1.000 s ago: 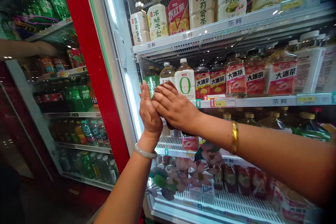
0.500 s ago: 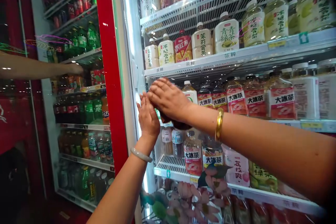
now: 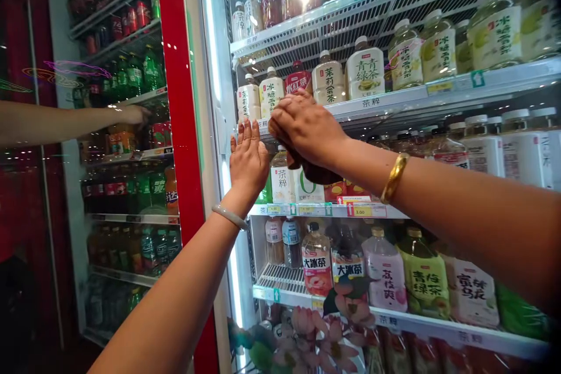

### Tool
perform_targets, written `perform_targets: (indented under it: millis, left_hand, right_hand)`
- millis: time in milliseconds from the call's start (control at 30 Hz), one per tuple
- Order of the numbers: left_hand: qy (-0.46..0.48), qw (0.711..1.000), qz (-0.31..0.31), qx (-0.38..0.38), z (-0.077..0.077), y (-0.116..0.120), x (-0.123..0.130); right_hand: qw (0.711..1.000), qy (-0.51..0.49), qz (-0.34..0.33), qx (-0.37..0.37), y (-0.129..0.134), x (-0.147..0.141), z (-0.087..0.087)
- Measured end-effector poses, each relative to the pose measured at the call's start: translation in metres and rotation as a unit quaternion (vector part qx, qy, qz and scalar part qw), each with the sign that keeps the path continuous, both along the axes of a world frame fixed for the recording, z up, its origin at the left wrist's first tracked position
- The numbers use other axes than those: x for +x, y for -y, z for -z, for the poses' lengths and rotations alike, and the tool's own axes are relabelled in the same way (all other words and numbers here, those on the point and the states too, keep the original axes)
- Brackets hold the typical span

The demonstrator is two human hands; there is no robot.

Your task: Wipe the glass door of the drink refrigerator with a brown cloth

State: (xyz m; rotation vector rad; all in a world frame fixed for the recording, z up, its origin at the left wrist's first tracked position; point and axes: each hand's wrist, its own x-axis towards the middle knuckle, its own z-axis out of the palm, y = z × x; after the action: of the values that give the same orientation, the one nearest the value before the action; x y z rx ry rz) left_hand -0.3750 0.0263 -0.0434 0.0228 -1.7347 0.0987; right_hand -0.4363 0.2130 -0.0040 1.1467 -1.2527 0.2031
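My left hand (image 3: 249,160), with a pale bangle at its wrist, lies flat against the glass front of a drinks cooler, fingers pointing up and slightly apart. Higher and to the right is my right hand (image 3: 309,128), a gold bangle on its wrist. Its fingers are bent over a dark brown cloth-like thing (image 3: 322,174) against the glass, mostly hidden under the palm. Behind the glass, a red-labelled bottle (image 3: 298,80) and a white-labelled bottle (image 3: 281,178) show close to the right hand.
Shelves of bottled drinks (image 3: 366,73) fill the cooler. A red door frame (image 3: 177,99) runs down its left side. Further left, the glass shows another shelf unit and a reflected arm (image 3: 65,123). Pink flower shapes (image 3: 307,327) overlap the lower shelves.
My right hand has moved up and to the right, away from my left hand, and its fingers are more bent. The left hand has shifted up slightly. The view has shifted a little.
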Motion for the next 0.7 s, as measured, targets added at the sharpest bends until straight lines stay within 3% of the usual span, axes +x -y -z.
perform_targets:
  millis: [133, 200, 300, 400, 500, 600, 700]
  left_hand:
    - [0.019, 1.0, -0.006, -0.022, -0.016, -0.023, -0.005]
    - [0.026, 0.999, 0.001, -0.039, -0.021, -0.035, -0.009]
    - [0.013, 0.999, 0.006, -0.038, -0.022, -0.048, -0.014]
    - [0.004, 0.999, 0.001, -0.037, -0.021, -0.059, -0.018]
    - [0.013, 0.998, 0.005, -0.059, -0.02, -0.079, -0.024]
    - [0.017, 0.996, 0.016, -0.086, -0.019, -0.103, -0.031]
    - [0.02, 0.998, 0.009, -0.061, -0.02, -0.119, -0.034]
  right_hand:
    - [0.998, -0.004, -0.009, -0.058, -0.02, -0.004, 0.011]
    - [1.0, -0.026, -0.005, -0.015, -0.028, -0.005, 0.016]
    - [0.999, -0.034, 0.012, 0.033, -0.048, -0.008, 0.005]
    - [1.0, -0.006, 0.02, -0.021, -0.077, -0.013, -0.004]
    - [0.997, 0.011, 0.013, -0.071, -0.096, -0.016, 0.009]
    - [1.0, -0.006, 0.016, -0.014, -0.106, -0.018, 0.016]
    - [0.997, -0.028, 0.037, 0.054, -0.125, -0.024, 0.0]
